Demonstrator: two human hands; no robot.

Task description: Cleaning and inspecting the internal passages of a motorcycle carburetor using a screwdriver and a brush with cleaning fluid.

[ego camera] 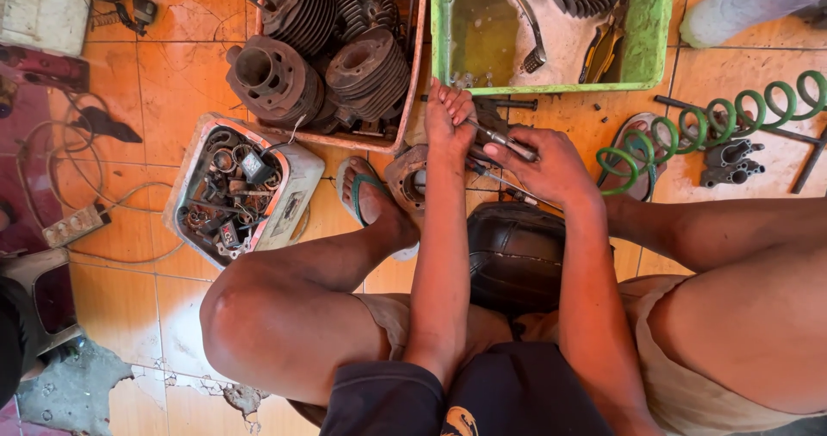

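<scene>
The left hand (450, 113) reaches far forward, fingers pressed together and curled over the far end of a slim metal tool (504, 140). The right hand (547, 165) wraps closed around the tool's near part. Beneath them, on the orange floor between the feet, lies a round engine part (407, 177), mostly hidden by the forearm. The tool's tip cannot be made out.

Person wears khaki shorts (689, 384), a dark shirt (482, 397) and green-strapped sandals (366, 196)
</scene>
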